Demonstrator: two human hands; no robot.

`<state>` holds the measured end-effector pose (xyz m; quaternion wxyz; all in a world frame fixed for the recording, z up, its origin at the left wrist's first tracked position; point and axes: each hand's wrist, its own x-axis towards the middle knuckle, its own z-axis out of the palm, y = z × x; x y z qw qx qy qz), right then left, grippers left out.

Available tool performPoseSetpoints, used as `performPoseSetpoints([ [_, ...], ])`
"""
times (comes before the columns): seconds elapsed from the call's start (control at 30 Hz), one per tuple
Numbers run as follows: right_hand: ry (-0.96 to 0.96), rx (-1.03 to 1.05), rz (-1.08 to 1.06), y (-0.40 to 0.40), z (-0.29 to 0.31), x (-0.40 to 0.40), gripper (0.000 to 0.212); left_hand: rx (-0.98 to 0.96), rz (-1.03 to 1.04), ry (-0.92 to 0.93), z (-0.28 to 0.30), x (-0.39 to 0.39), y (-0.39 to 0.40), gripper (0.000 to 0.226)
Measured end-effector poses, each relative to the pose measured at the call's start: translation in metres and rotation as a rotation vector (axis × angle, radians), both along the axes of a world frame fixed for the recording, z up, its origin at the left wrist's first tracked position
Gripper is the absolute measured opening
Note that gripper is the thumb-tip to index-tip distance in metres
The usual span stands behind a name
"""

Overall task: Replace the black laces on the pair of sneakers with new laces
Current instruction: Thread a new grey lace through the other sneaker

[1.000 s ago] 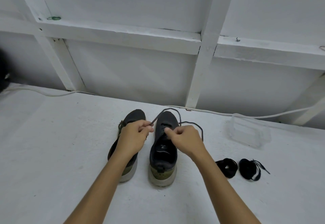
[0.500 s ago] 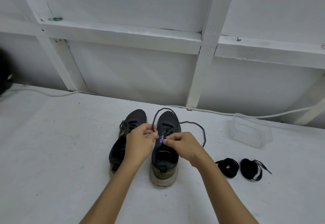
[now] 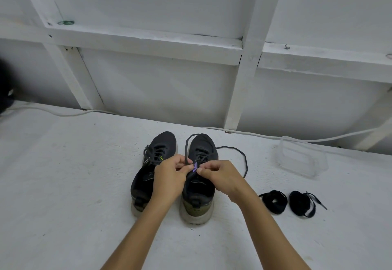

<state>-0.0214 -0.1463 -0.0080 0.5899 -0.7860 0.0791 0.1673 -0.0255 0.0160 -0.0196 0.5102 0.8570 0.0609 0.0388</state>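
Two dark sneakers stand side by side on the white surface, toes pointing away. The left sneaker (image 3: pixel 158 153) still has its black lace tied. Over the right sneaker (image 3: pixel 201 148), my left hand (image 3: pixel 169 178) pinches the loosened black lace (image 3: pixel 237 149), which loops up over the toe and trails off to the right. My right hand (image 3: pixel 222 176) pinches at the shoe's tongue by a small purple tab (image 3: pixel 195 166). Two coiled black laces (image 3: pixel 274 200) (image 3: pixel 302 204) lie to the right of the shoes.
A clear plastic container (image 3: pixel 301 159) sits at the back right. A white cable (image 3: pixel 265 136) runs along the foot of the white framed wall (image 3: pixel 169 91). A dark object (image 3: pixel 5 85) shows at the left edge.
Both hands have drawn closer together over the right sneaker's tongue. The lace end in my left hand now loops higher over the toe, and the purple tab has come into view.
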Motion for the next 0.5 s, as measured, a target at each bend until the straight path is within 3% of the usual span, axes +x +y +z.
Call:
performPoseSetpoints([
  [0.2,-0.034,-0.005,0.021,0.002,-0.001,0.0,0.011,0.017,-0.04,-0.01,-0.003,0.001,0.002,0.005],
  [0.33,-0.054,-0.038,0.042,0.001,-0.003,0.001,0.018,0.137,-0.112,-0.012,-0.004,-0.002,0.005,0.009],
  [0.5,-0.223,-0.287,0.114,0.003,-0.006,0.004,0.007,0.106,-0.25,-0.053,-0.009,-0.011,0.009,0.019],
])
